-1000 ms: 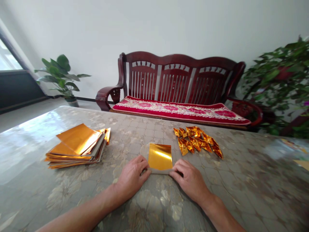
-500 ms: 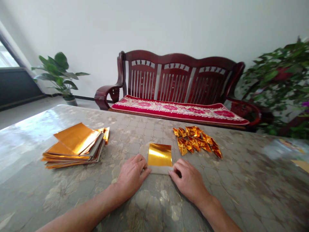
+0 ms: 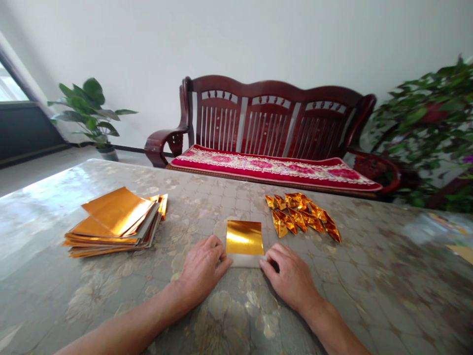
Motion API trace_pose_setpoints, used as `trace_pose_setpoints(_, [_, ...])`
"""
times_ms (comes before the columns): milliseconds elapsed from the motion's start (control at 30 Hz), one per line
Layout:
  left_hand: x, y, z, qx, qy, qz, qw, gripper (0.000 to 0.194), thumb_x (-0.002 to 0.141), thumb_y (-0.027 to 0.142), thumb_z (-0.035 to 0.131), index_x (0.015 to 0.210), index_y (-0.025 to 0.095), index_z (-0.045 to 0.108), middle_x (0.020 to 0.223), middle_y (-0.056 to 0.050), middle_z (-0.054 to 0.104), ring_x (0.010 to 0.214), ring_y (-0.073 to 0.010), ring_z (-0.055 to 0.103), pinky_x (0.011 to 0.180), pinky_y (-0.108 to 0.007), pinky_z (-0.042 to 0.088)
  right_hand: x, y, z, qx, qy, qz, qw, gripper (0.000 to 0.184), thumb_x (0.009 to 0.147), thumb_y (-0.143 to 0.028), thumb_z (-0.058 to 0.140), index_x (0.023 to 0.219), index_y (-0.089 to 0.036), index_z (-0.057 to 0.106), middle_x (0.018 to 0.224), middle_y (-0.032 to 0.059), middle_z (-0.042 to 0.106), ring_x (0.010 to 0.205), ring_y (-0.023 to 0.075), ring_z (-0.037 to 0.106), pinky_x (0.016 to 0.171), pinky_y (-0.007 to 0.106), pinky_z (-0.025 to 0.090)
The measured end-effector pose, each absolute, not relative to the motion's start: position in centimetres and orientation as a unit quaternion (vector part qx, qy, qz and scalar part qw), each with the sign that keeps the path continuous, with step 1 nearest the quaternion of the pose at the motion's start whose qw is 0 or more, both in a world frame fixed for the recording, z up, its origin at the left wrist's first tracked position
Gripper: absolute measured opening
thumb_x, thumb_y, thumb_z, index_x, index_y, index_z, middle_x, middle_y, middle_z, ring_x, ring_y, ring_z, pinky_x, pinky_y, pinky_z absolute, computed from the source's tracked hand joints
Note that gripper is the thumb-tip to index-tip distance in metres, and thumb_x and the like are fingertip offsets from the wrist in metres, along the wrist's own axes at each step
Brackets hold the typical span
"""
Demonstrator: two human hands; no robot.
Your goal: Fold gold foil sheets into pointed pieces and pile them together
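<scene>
A square of gold foil paper (image 3: pixel 244 237) lies flat on the marbled table top (image 3: pixel 369 291), with a pale band (image 3: pixel 246 261) along its near edge. My left hand (image 3: pixel 203 270) grips that sheet's left end, and my right hand (image 3: pixel 290 276) grips its right end. My thumbs are hidden behind my fingers. To the left sits a stack of gold paper sheets (image 3: pixel 116 223), out of reach of both hands. Beyond my right hand lies a cluster of small folded gold pieces (image 3: pixel 299 216).
A dark red wooden bench (image 3: pixel 266 118) with a red floral cushion (image 3: pixel 273 170) stands beyond the table. Potted plants stand at left (image 3: pixel 88 111) and right (image 3: pixel 424 118). Some loose papers (image 3: pixel 461 254) lie at the table's right side.
The pale band along the sheet's near edge has widened, and the paper now lies flatter toward me. My view has shifted slightly.
</scene>
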State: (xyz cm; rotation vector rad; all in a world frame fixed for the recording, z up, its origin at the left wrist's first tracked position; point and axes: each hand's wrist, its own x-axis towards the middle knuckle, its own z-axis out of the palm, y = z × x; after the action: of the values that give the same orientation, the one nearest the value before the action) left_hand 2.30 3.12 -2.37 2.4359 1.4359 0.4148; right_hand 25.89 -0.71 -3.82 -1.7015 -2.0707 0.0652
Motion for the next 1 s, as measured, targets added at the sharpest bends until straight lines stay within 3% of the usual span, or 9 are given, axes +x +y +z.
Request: trace_pose_setpoints(1000, [2.32,3.03,-2.33,0.841,0.503,0.145,0.136,0.022,0.089,0.029,0.059,0.070,0.019,0.058,0.088,-0.002,0.060,0.085,-0.0188,0.059,0.077,-0.030,0.040,25.48,-0.97,-3.47,-0.622,-0.756,-0.006,0.201,0.015,0.082,-0.021,0.059,0.068,-0.020,0.053,0.074,-0.0001,0.055,0.074,0.0160,0.052,0.067,0.027,0.031])
